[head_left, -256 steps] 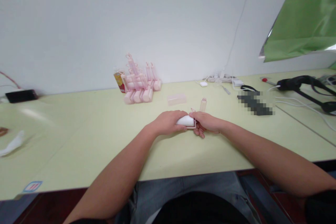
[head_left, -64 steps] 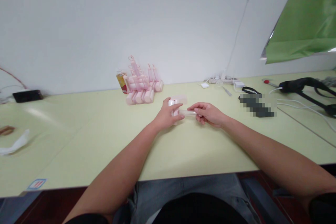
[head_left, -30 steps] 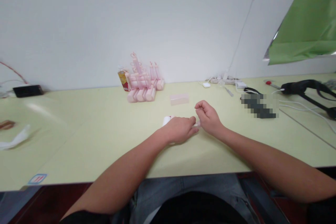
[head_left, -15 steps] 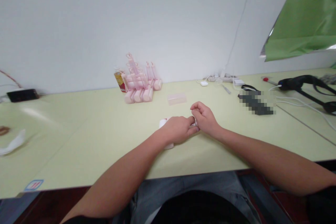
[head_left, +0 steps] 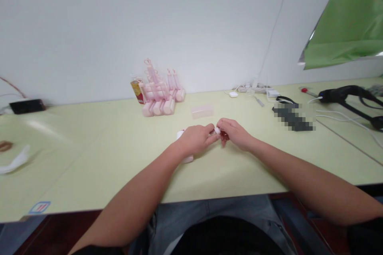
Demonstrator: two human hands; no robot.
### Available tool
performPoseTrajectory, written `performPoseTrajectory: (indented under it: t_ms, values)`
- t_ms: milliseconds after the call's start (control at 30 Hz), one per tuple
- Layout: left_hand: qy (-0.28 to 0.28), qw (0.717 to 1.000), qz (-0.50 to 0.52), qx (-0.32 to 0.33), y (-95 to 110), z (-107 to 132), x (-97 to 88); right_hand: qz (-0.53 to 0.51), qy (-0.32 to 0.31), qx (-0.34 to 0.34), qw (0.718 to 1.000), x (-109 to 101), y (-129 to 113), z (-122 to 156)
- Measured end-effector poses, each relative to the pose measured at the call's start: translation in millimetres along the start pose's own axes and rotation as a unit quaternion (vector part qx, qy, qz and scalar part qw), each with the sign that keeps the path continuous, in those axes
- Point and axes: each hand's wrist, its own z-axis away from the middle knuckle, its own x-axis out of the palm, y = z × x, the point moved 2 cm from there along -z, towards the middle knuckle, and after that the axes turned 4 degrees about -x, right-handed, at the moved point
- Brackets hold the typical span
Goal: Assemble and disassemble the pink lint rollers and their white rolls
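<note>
My left hand [head_left: 196,138] is wrapped round the handle of what looks like a small pale lint roller [head_left: 188,159]. Its white head shows on the left of that hand, partly covered by the hand and wrist. From between the thumb and forefinger, a small whitish handle end [head_left: 217,130] sticks out. My right hand [head_left: 233,132] pinches this end with closed fingers, the lower ones curled. Behind the hands, a translucent pink cover [head_left: 202,111] lies on the table.
Several pink rollers [head_left: 158,106] with looped handles stand against the wall beside a yellow-and-red carton [head_left: 137,91]. To the right are a power strip [head_left: 254,87], cables, a pixelated dark object [head_left: 293,118] and a black headset-like frame [head_left: 344,93]. A phone [head_left: 26,106] sits at far left.
Both hands have shifted slightly, the left one up and leftward with the roller. My right fingers have turned downward, and the whitish handle end now shows between the hands.
</note>
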Motion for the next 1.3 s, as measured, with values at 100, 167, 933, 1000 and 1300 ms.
performPoseTrajectory:
  t_ms: [100, 167, 933, 1000, 1300]
  values:
    - [-0.003, 1.0, -0.008, 0.005, -5.5, -0.5, 1.7, 0.105, -0.087, -0.012, 0.991, -4.9, 2.5, 0.8]
    - [-0.01, 1.0, -0.01, 0.019, -6.5, -0.3, 2.8, 0.13, -0.132, -0.001, 0.983, -10.0, 2.9, 2.1]
    - [0.018, 0.997, -0.048, -0.051, -0.7, 0.7, 7.6, 0.291, -0.078, -0.134, 0.944, 6.4, 6.2, 9.5]
    - [0.019, 0.997, -0.05, -0.054, -0.7, 1.3, 5.9, 0.289, -0.063, -0.142, 0.944, 9.3, 6.1, 11.4]
    - [0.01, 0.997, -0.072, -0.032, 0.8, 2.0, 4.7, 0.289, -0.078, -0.142, 0.943, 12.9, 10.1, 14.8]
